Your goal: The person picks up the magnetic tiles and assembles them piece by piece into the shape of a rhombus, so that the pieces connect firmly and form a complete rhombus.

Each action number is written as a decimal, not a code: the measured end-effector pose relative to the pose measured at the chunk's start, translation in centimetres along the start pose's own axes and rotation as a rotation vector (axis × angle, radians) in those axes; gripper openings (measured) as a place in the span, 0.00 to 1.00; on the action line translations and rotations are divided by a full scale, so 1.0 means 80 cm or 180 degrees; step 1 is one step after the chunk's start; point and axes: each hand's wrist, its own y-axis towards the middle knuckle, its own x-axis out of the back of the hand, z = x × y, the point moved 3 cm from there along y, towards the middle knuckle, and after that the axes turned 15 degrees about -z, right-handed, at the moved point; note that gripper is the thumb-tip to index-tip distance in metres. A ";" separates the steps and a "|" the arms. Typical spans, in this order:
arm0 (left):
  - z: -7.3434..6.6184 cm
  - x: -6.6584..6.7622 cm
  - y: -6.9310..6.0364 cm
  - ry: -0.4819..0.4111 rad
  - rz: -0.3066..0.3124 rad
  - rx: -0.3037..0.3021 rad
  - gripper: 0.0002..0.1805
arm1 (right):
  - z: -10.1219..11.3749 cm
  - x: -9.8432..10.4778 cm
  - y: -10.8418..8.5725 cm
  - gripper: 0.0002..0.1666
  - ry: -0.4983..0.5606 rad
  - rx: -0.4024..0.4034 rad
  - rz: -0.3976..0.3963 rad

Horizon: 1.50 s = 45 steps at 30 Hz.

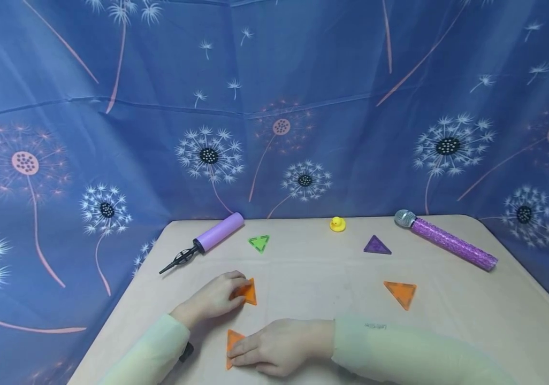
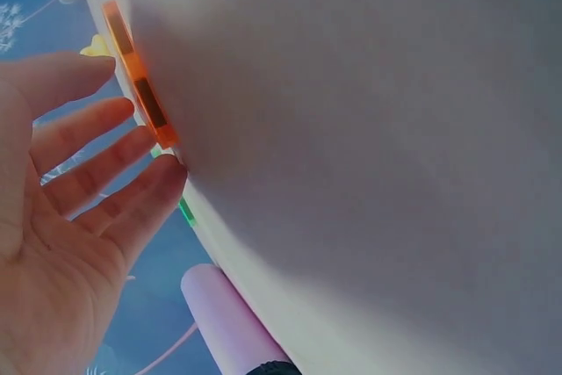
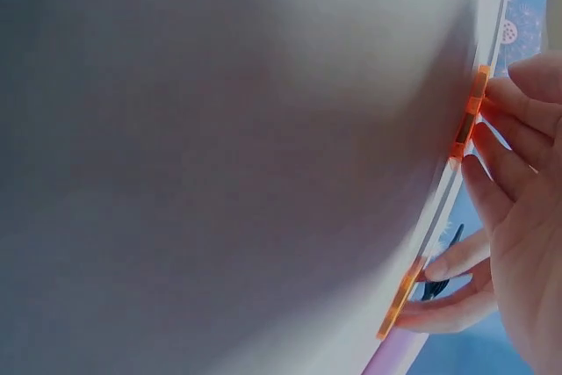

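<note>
Near the table's left front, my left hand (image 1: 219,295) touches an orange triangle tile (image 1: 251,293) with its fingertips, covering the tile's left part. Those fingers look fairly straight and spread in the left wrist view, with the tile's edge (image 2: 140,81) beside them. Closer to the front edge, my right hand (image 1: 276,346) rests its extended fingers on a second orange triangle tile (image 1: 233,338). In the right wrist view that tile (image 3: 471,116) lies under the fingertips, the thumb standing apart. Both tiles lie flat on the table, each partly hidden by a hand.
A purple hand pump (image 1: 219,232) and a green triangle tile (image 1: 259,243) lie at the back left. Toward the back right are a yellow rubber duck (image 1: 337,224), a purple triangle tile (image 1: 377,245) and a glittery microphone (image 1: 452,243). Another orange triangle (image 1: 402,294) lies right of centre.
</note>
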 end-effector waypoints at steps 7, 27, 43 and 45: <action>-0.007 -0.002 0.002 -0.0051 0.0069 0.0010 0.20 | -0.010 0.009 -0.027 0.30 -0.0094 -0.0186 -0.0072; -0.012 -0.004 0.004 -0.0050 0.0112 -0.0064 0.21 | -0.042 0.029 -0.143 0.30 0.0578 -0.1610 -0.0454; -0.019 -0.004 0.007 -0.0047 0.0080 -0.0039 0.23 | -0.055 0.030 -0.176 0.31 0.0201 -0.2399 -0.0669; -0.018 -0.004 0.007 -0.0042 0.0073 -0.0039 0.23 | -0.057 0.030 -0.178 0.30 0.0097 -0.2420 -0.0731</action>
